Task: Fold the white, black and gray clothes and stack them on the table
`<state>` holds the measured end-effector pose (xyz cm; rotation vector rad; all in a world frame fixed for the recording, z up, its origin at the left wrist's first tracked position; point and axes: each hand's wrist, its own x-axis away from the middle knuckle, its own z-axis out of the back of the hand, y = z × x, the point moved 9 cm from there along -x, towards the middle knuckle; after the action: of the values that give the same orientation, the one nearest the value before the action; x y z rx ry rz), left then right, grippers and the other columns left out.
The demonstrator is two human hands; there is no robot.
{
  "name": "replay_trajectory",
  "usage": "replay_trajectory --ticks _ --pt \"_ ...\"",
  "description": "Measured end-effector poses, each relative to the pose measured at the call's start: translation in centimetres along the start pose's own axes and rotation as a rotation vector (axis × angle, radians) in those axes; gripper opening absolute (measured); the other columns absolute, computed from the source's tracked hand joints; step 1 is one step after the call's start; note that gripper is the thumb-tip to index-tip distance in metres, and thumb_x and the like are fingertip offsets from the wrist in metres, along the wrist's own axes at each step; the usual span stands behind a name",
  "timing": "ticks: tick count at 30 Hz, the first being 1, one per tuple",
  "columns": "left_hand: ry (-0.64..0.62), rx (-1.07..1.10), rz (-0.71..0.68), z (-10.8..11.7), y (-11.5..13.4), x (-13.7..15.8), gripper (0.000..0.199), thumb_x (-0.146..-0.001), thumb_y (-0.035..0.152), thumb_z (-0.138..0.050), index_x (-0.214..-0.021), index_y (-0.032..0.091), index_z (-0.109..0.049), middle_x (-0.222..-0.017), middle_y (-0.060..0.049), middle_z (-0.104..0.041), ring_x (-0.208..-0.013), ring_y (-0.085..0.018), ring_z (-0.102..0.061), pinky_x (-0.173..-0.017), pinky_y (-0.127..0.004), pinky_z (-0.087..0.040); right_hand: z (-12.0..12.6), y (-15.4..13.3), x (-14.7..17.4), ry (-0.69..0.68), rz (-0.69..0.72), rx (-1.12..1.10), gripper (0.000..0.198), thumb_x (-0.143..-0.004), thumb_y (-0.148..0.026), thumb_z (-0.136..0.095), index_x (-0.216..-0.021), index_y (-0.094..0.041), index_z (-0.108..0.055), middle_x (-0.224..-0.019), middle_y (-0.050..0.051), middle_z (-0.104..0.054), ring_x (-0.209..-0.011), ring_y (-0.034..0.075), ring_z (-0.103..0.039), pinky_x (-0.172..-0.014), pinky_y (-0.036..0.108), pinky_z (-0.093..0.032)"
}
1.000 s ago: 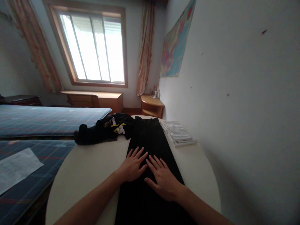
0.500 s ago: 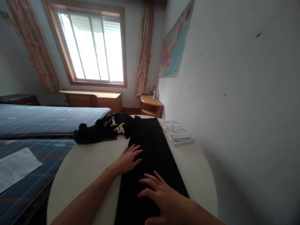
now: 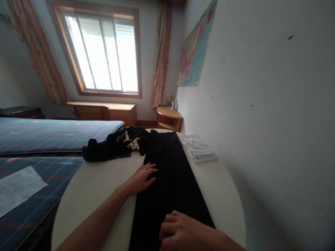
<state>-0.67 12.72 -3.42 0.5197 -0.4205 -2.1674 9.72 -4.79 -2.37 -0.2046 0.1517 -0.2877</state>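
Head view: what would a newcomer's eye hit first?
Probably the bright window at upper left, glaring against the dim room. Next, the long black cloth running down the middle of the round white table, the left hand spread at its left edge and the right hand curled over its near part. Then the colorful map on the right wall.

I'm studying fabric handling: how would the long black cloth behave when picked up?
The black cloth would probably droop, since it lies flat on the white table. Spread out, it seems unlikely to roll. Its length may trail if one end rises.
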Motion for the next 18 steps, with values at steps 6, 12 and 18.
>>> replay_trajectory --ticks 6,12,18 --pt "-0.001 0.015 0.004 0.2 0.3 0.1 0.038 -0.089 0.028 -0.06 -0.127 0.024 -0.063 -0.148 -0.007 -0.051 -0.145 -0.03 -0.033 -0.118 -0.052 -0.027 -0.5 0.4 -0.4 -0.045 -0.043 -0.113 0.004 -0.091 -0.023 -0.067 -0.094 -0.025 -0.067 -0.102 -0.005 -0.07 -0.095 0.013 -0.06 -0.088 0.027 -0.04" --pt "0.032 0.185 0.04 1.1 0.7 -0.1 0.034 -0.093 0.038 -0.053 -0.121 0.023 -0.067 -0.137 -0.006 -0.061 -0.142 -0.03 -0.037 -0.118 -0.053 -0.027 1.6 4.0 0.4 0.098 -0.354 -0.566 0.015 -0.086 -0.029 -0.068 -0.096 -0.019 -0.065 -0.095 0.001 -0.068 -0.085 0.015 -0.06 -0.079 0.025 -0.046" --pt "0.121 0.652 0.111 2.3 0.1 0.1 0.065 -0.1 0.059 -0.017 -0.118 0.023 -0.068 -0.127 -0.006 -0.067 -0.127 -0.028 -0.055 -0.112 -0.047 -0.037 5.2 12.9 1.4 0.463 -0.625 -0.796 0.028 -0.087 -0.045 -0.062 -0.093 -0.018 -0.061 -0.083 0.0 -0.063 -0.075 0.014 -0.055 -0.07 0.026 -0.044"
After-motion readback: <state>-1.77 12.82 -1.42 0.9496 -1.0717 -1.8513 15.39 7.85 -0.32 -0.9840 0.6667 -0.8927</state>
